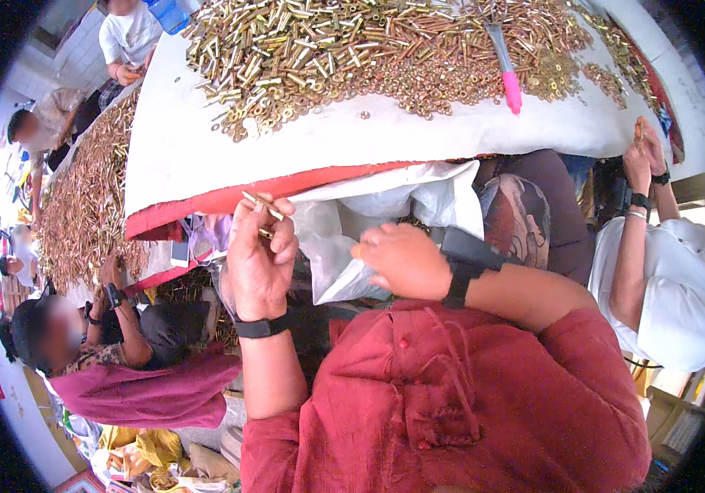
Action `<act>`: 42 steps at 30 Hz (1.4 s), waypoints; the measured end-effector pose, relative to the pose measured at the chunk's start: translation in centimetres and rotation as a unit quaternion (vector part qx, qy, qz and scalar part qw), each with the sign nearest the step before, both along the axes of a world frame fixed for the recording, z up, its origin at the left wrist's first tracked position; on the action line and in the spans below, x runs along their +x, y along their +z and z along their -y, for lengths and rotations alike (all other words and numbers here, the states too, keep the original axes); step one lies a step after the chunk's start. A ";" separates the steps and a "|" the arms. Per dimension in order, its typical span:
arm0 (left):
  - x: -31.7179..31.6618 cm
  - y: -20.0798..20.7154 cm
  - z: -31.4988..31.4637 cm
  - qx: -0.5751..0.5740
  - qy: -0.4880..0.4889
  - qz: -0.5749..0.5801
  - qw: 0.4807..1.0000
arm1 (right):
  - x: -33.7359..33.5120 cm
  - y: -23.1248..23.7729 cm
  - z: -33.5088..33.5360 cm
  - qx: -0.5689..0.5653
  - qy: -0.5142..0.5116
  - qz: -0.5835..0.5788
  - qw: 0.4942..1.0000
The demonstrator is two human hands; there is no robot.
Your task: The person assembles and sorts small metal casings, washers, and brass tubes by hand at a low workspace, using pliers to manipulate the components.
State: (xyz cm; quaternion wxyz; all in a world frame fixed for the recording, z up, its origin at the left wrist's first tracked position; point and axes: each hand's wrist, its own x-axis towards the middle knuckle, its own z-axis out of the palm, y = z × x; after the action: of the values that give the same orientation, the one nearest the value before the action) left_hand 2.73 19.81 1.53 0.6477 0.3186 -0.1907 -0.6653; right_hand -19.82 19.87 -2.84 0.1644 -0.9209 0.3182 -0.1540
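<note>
My left hand (260, 263) is raised in front of the table edge, its fingers closed around a slim brass-coloured metal rod (264, 206). A second brass-coloured bit shows lower among the same fingers. My right hand (406, 261) is over an opened white plastic bag (443, 191) below the table edge. Motion smears its fingers, and whether anything is in them does not show. Through the bag's opening a few dark metal parts appear. On the white-covered table (352, 135) lies a large heap of brass-coloured rods or tubes (311, 49), with many washers and nuts (451, 82) along its near side.
A brush with a pink handle (513, 92) lies on the heap. At the left, a person in a dark cap (48, 329) works by another pile of metal parts (81, 201). To the right sits a person in a white shirt (665, 287). Two more people are at the far left.
</note>
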 end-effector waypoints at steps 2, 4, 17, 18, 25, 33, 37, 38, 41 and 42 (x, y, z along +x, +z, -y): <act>0.2 -0.2 0.1 0.012 0.020 0.023 0.999 | 0.0 -0.1 -0.8 0.031 -0.001 -0.047 0.998; 0.2 -0.1 0.3 0.006 0.022 0.038 0.999 | 0.1 0.2 -1.3 0.222 0.052 -0.146 0.963; -1.4 2.5 8.9 -0.019 -0.041 0.265 0.963 | 0.5 6.8 6.2 0.306 0.171 -0.031 0.936; -1.2 2.7 9.8 -0.026 -0.036 0.306 0.951 | 0.6 7.2 8.0 0.260 0.102 -0.008 0.960; -1.0 1.3 16.5 -0.024 -0.101 0.373 0.922 | 0.3 3.5 18.2 -0.022 -0.144 -0.043 0.988; -0.1 -1.1 18.8 -0.007 -0.093 0.419 0.903 | 1.7 3.1 22.0 -0.041 -0.134 0.110 0.984; 0.6 -1.5 19.5 -0.008 -0.091 0.432 0.897 | 2.7 3.4 22.8 -0.041 -0.132 0.064 0.988; 0.6 -1.4 19.6 -0.007 -0.097 0.430 0.898 | 3.0 3.4 22.9 -0.045 -0.124 0.037 0.991; 0.8 -2.1 19.5 -0.055 -0.087 0.453 0.885 | 3.7 3.3 23.2 -0.064 -0.110 0.007 0.992; 0.7 -2.0 19.3 -0.054 -0.085 0.454 0.885 | 3.9 3.3 23.3 -0.078 -0.109 0.002 0.991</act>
State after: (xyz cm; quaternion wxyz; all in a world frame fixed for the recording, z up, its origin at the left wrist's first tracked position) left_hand 3.46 0.49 -0.44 0.4474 0.5326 -0.5260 -0.4894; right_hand -15.93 -3.43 0.48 0.0747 -0.8905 0.4033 -0.1971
